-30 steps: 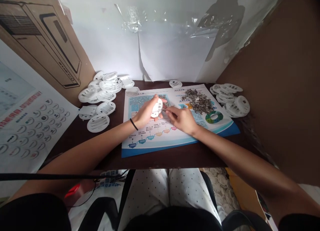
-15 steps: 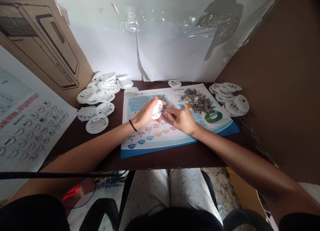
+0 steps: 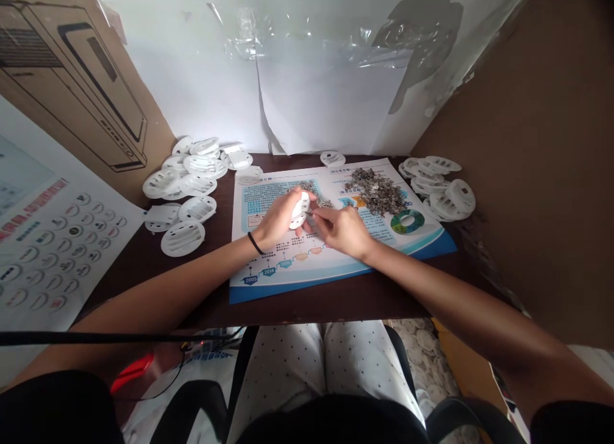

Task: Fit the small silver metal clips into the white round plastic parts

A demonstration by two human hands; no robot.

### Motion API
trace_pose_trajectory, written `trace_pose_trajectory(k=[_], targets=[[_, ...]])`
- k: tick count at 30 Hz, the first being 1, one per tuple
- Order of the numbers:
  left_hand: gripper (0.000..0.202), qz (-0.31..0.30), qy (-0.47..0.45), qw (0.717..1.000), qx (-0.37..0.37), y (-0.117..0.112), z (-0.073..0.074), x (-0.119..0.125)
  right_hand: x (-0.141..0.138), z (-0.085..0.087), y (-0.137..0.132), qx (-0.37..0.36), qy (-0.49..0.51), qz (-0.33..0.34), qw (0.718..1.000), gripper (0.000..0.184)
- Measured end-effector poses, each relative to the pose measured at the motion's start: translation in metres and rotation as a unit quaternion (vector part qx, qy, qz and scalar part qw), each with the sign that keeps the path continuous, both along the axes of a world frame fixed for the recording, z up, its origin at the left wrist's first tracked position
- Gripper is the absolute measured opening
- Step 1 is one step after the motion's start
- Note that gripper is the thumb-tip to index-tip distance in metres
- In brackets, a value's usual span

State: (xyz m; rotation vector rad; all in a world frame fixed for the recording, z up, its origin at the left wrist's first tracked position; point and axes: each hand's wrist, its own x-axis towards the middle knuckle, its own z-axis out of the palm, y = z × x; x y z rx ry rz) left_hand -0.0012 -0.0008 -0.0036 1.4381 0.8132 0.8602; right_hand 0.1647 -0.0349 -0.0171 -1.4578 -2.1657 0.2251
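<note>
My left hand [image 3: 282,221], with a black band at the wrist, is closed round a white round plastic part [image 3: 298,215] with slots in its face. It is held tilted above the printed sheet [image 3: 268,204]. My right hand [image 3: 343,229] meets it from the right, thumb and forefinger pinched at the part's edge. Something small and metallic seems to be between those fingertips, too small to make out fully. Behind my hands lies a small scatter of metal pieces [image 3: 325,203]. A larger heap of small metal pieces [image 3: 377,191] sits on the sheet's right side.
White round parts are piled at the left [image 3: 196,169] and at the right [image 3: 446,188]; a single white disc [image 3: 332,158] lies at the back. Cardboard [image 3: 527,162] walls the right side, and a printed carton [image 3: 81,79] stands left. A black cable [image 3: 119,337] crosses at lower left.
The white part has tilted in my left hand, so its face is turned more edge-on. My right fingertips stay at its edge. The view has shifted slightly.
</note>
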Motion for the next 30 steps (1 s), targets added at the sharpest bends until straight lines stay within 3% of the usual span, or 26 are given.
trace_pose_trajectory(k=[8,19,30], targets=[[0.038,0.069,0.009,0.997,-0.012,-0.007,0.003,0.006,-0.006,0.005,0.002,-0.017,0.011,-0.025,0.999,0.026],[0.033,0.093,0.007,0.996,-0.015,-0.012,0.005,0.012,-0.013,0.007,0.007,-0.038,0.004,-0.036,0.999,0.029],[0.038,0.099,0.006,0.993,-0.055,-0.006,-0.001,0.01,-0.002,0.009,0.004,-0.044,0.036,0.02,0.998,0.03]])
